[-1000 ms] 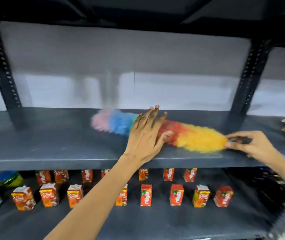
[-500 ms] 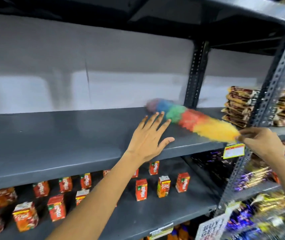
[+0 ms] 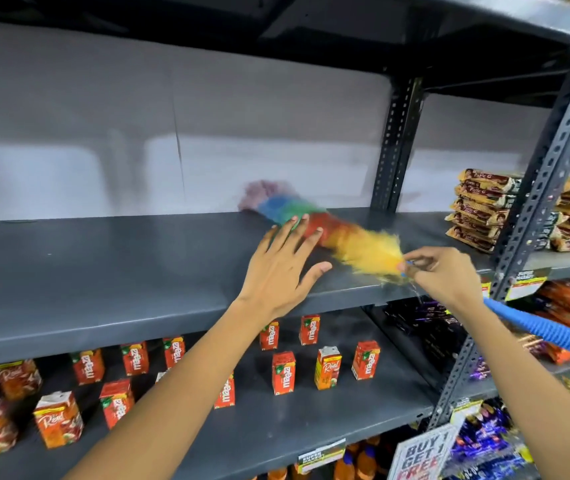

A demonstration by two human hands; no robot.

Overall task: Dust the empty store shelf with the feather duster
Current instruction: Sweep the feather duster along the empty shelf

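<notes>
The feather duster (image 3: 314, 230) is lying across the grey shelf (image 3: 110, 271), its blurred pink end near the back wall and its yellow end near the front edge. The right hand (image 3: 446, 275) is gripping it where the yellow fluff meets the blue handle (image 3: 546, 332), fingers curled closed. The left hand (image 3: 281, 271) is resting flat on the shelf beside it, fingers spread and holding nothing. Juice cartons (image 3: 283, 372) are standing on the shelf below.

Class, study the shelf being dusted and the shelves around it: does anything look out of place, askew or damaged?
One thing: on the lower shelf, the juice cartons stand sparsely with wide gaps, several turned at different angles. The dusted shelf looks bare and undamaged under the feather duster; the biscuit packs are stacked neatly.
</notes>
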